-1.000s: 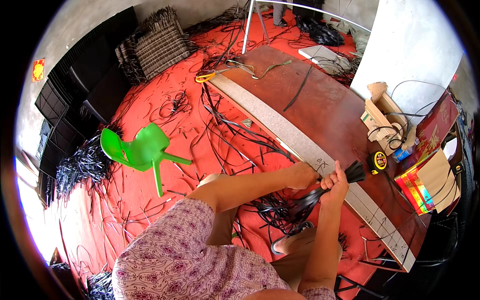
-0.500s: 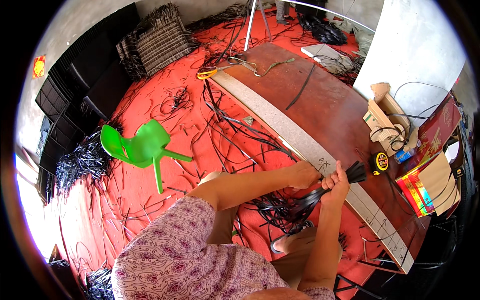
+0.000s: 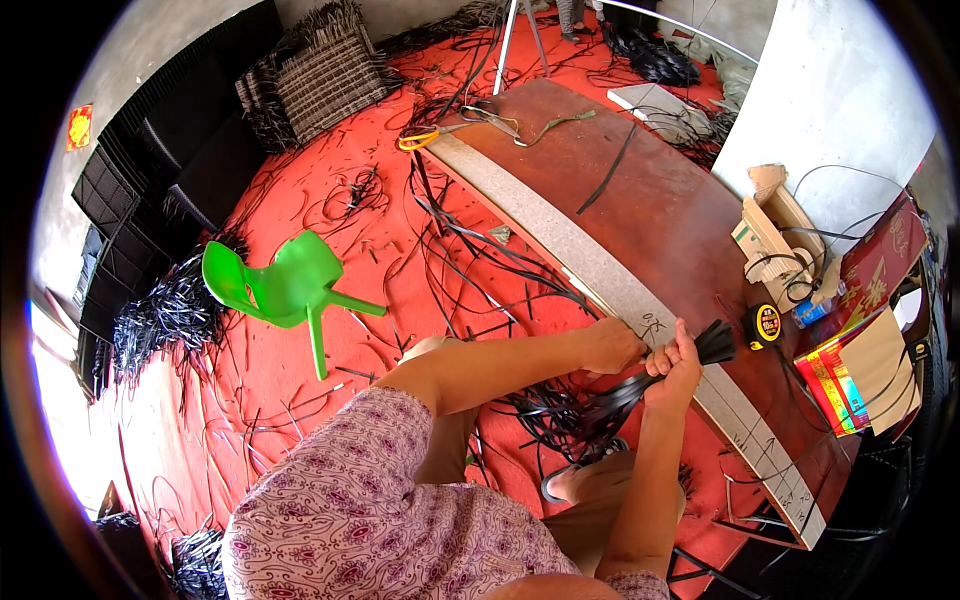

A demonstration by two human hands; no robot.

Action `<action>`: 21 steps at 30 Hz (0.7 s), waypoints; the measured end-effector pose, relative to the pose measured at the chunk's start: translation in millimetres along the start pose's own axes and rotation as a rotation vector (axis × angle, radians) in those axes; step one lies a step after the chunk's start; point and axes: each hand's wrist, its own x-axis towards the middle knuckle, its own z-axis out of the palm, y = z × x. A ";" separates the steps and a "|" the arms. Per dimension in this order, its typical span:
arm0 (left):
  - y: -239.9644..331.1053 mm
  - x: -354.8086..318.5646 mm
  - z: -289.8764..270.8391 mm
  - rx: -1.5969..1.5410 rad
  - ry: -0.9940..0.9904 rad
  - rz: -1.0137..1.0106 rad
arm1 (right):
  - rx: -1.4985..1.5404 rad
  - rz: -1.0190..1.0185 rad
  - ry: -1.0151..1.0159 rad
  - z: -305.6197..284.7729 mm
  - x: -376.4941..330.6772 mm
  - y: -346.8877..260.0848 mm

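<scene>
The right hand has its fingers curled round a thick bundle of glossy black flat strips, clamped on it, thumb pointing up. The left hand is bent into a loose fist just beside those fingers; its fingertips are hidden, so I cannot tell what they grip. With the hands as the centre of the dial, the bundle's short fanned end juts out towards two o'clock, over a pale grey speckled board with dark markings, and its long loose tails spill towards eight o'clock. The board runs along the near edge of a reddish-brown rectangular tabletop. Near the hands, between two and three o'clock, sits a round yellow-and-black tape measure; beyond it, between one and two, a torn brown cardboard box. Yellow-handled scissors lie at the table's far corner, between ten and eleven. Well apart, just past nine, a green plastic chair is on the red floor.
</scene>
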 end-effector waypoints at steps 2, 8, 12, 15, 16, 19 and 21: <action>-0.8 0.1 -0.4 0.003 0.004 0.000 | 0.005 -0.003 -0.006 0.0 0.6 0.3; -3.3 2.5 3.5 0.037 -0.047 -0.010 | -0.001 0.000 -0.018 -0.6 0.4 0.5; -2.5 0.7 2.3 0.022 -0.029 -0.007 | -0.015 -0.006 -0.010 1.2 -1.2 1.3; -4.5 2.0 3.5 0.026 -0.082 -0.037 | -0.012 -0.009 -0.014 0.4 -0.1 2.1; -2.5 1.8 1.6 0.019 -0.081 -0.040 | -0.012 -0.005 -0.008 -0.3 0.2 2.1; 3.7 1.4 -6.3 0.010 -0.077 -0.041 | -0.006 0.001 0.003 -1.2 1.1 1.1; 4.7 1.6 -8.5 0.015 -0.075 -0.039 | 0.009 0.006 0.001 0.1 1.6 1.3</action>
